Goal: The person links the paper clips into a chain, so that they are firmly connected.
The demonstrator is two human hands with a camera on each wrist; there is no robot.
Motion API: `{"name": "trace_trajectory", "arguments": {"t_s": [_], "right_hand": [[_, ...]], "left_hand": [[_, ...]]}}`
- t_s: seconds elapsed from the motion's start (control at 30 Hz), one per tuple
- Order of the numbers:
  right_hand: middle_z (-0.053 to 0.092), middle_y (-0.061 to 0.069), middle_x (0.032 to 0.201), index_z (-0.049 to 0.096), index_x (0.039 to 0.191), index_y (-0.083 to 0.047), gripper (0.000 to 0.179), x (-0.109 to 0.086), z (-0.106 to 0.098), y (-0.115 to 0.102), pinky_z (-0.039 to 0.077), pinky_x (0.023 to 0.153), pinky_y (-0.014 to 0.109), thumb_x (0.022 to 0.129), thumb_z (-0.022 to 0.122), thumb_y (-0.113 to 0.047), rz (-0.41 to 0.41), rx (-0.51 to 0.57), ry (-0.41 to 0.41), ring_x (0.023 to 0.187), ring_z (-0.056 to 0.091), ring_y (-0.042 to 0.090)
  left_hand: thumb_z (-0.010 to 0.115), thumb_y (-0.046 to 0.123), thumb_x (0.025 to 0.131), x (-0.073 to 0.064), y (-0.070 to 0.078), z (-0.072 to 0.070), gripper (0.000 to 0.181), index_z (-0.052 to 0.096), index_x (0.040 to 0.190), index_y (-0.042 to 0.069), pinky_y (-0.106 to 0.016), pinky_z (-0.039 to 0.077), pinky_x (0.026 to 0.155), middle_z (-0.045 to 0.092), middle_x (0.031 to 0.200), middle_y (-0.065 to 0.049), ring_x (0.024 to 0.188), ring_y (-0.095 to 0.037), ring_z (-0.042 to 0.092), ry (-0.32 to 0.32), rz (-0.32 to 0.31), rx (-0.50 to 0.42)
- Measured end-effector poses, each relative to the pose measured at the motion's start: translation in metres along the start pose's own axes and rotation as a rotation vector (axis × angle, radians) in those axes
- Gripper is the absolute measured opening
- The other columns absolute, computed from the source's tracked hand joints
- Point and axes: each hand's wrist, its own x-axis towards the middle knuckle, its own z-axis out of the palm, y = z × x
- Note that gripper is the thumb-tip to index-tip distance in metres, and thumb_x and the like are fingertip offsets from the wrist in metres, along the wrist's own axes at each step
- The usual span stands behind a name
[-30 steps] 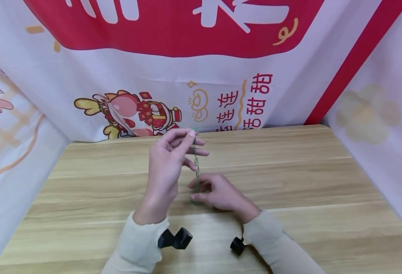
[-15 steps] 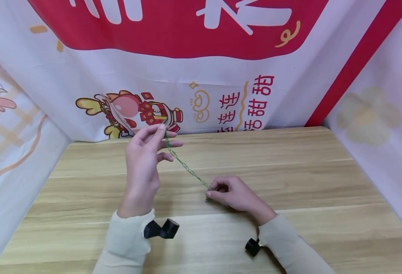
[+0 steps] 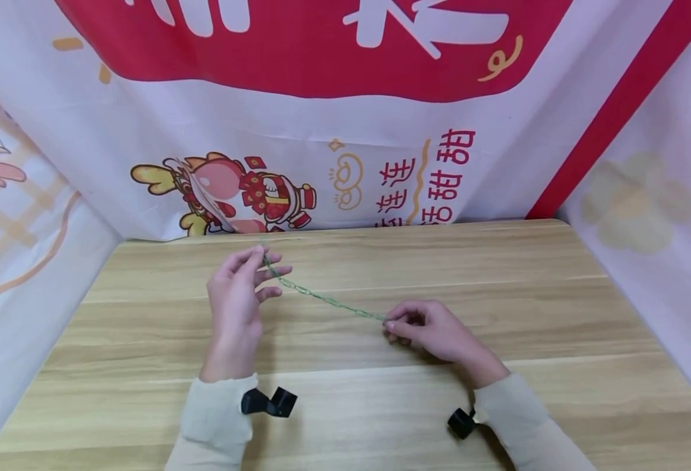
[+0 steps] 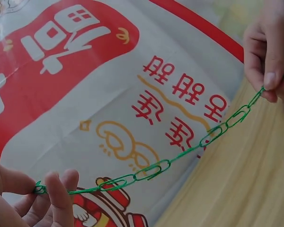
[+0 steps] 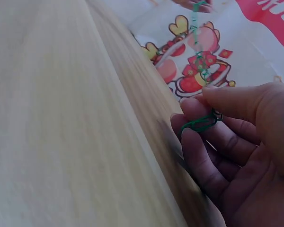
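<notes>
A chain of green paper clips (image 3: 330, 301) stretches between my two hands above the wooden table, sagging slightly in the middle. My left hand (image 3: 236, 307) pinches its left end between thumb and index finger, the other fingers spread apart. Lower and to the right, my right hand (image 3: 433, 330) pinches the chain near its other end. In the left wrist view the linked paper clips (image 4: 154, 171) run from the left fingertips up to the right hand (image 4: 270, 56). A few end clips (image 5: 199, 124) lie against the curled fingers of the right hand in the right wrist view.
The wooden table (image 3: 345, 405) fills the space below both hands. A printed white and red cloth (image 3: 298, 118) hangs behind its far edge, with more printed cloth on both sides. Black cameras (image 3: 270, 402) are strapped at both wrists.
The hands have moved apart, left hand leftward and then lower, right hand to the right. The paper clip chain has gone from hanging nearly straight down to stretched sideways.
</notes>
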Motion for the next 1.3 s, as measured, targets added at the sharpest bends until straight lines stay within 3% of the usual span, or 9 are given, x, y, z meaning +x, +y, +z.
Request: {"name": "trace_trajectory", "arguments": {"t_s": [0.33, 0.53, 0.73, 0.9, 1.03, 1.17, 1.3], "right_hand": [[0.078, 0.01, 0.096, 0.074, 0.118, -0.001, 0.021, -0.005, -0.011, 0.002, 0.056, 0.061, 0.025, 0.105, 0.071, -0.017, 0.076, 0.139, 0.035, 0.075, 0.07, 0.017], [0.077, 0.01, 0.094, 0.074, 0.117, -0.002, 0.024, -0.008, -0.015, 0.009, 0.054, 0.058, 0.025, 0.103, 0.075, -0.022, 0.116, 0.147, 0.117, 0.072, 0.068, 0.017], [0.079, 0.017, 0.102, 0.071, 0.123, 0.0, 0.023, -0.008, -0.02, 0.003, 0.064, 0.075, 0.03, 0.104, 0.071, -0.012, 0.06, 0.126, 0.148, 0.086, 0.076, 0.021], [0.081, 0.007, 0.105, 0.073, 0.122, -0.011, 0.023, -0.011, -0.022, -0.008, 0.063, 0.086, 0.028, 0.099, 0.078, -0.015, 0.019, 0.0, 0.218, 0.095, 0.077, 0.021], [0.082, 0.003, 0.103, 0.076, 0.113, -0.016, 0.017, -0.014, -0.024, -0.022, 0.062, 0.083, 0.028, 0.097, 0.081, -0.016, -0.049, -0.054, 0.257, 0.095, 0.077, 0.023], [0.082, 0.007, 0.1, 0.079, 0.11, -0.013, 0.012, -0.016, -0.024, -0.04, 0.064, 0.076, 0.033, 0.098, 0.08, -0.015, -0.125, -0.05, 0.273, 0.091, 0.078, 0.028], [0.082, 0.011, 0.103, 0.081, 0.114, -0.011, 0.014, -0.017, -0.024, -0.054, 0.065, 0.076, 0.032, 0.1, 0.077, -0.014, -0.17, -0.03, 0.276, 0.091, 0.079, 0.027]], "left_hand": [[0.061, 0.034, 0.111, -0.004, -0.018, -0.014, 0.025, 0.066, 0.128, 0.017, -0.024, 0.062, 0.073, 0.08, 0.106, 0.008, 0.106, -0.018, 0.08, -0.025, -0.064, 0.009], [0.064, 0.035, 0.11, -0.005, -0.026, -0.017, 0.026, 0.069, 0.127, 0.015, -0.026, 0.063, 0.075, 0.08, 0.105, 0.008, 0.107, -0.018, 0.078, -0.007, -0.032, 0.023], [0.065, 0.032, 0.11, -0.009, -0.024, -0.013, 0.025, 0.069, 0.125, 0.013, -0.028, 0.064, 0.076, 0.08, 0.106, 0.005, 0.102, -0.015, 0.079, -0.038, -0.023, 0.023], [0.067, 0.027, 0.109, -0.015, -0.025, -0.001, 0.022, 0.072, 0.123, 0.011, -0.029, 0.064, 0.071, 0.081, 0.103, 0.003, 0.095, -0.015, 0.08, -0.101, -0.016, 0.068], [0.07, 0.022, 0.107, -0.025, -0.026, 0.012, 0.021, 0.075, 0.122, 0.009, -0.027, 0.063, 0.066, 0.082, 0.103, -0.001, 0.089, -0.015, 0.08, -0.163, 0.017, 0.148], [0.071, 0.019, 0.106, -0.036, -0.026, 0.023, 0.02, 0.077, 0.12, 0.007, -0.027, 0.062, 0.064, 0.081, 0.104, -0.006, 0.087, -0.016, 0.078, -0.238, 0.053, 0.214], [0.071, 0.017, 0.105, -0.045, -0.029, 0.031, 0.018, 0.077, 0.118, 0.007, -0.027, 0.062, 0.065, 0.081, 0.106, -0.01, 0.087, -0.017, 0.077, -0.31, 0.039, 0.226]]}}
